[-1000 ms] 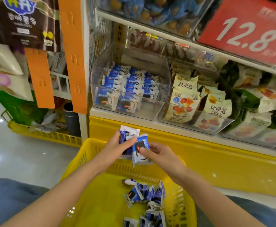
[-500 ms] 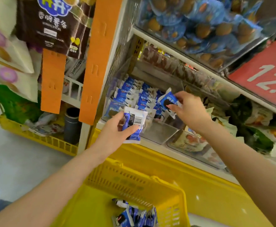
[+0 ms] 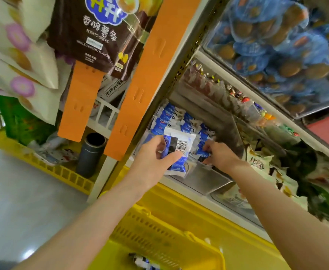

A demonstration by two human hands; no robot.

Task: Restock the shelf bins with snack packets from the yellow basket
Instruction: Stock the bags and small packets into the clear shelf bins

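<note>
My left hand (image 3: 156,158) grips a blue-and-white snack packet (image 3: 179,149), barcode side up, just in front of the clear shelf bin (image 3: 208,182). My right hand (image 3: 218,152) reaches into that bin and pinches another blue packet (image 3: 202,151) against the row of same packets (image 3: 171,119) stacked inside. The yellow basket (image 3: 159,236) sits below my arms, with a few blue packets (image 3: 140,262) visible at its bottom.
An orange upright strip (image 3: 146,75) borders the bin on the left. To the right stand bins of cream and green snack bags (image 3: 257,162). Above hangs a bin of blue-wrapped snacks (image 3: 276,45). A dark cylinder (image 3: 90,152) and a yellow floor rack (image 3: 42,166) stand at left.
My right hand has gone lower and deeper into the bin with its packet. My left hand has risen toward the bin front with its packet. The view has moved closer to the shelf.
</note>
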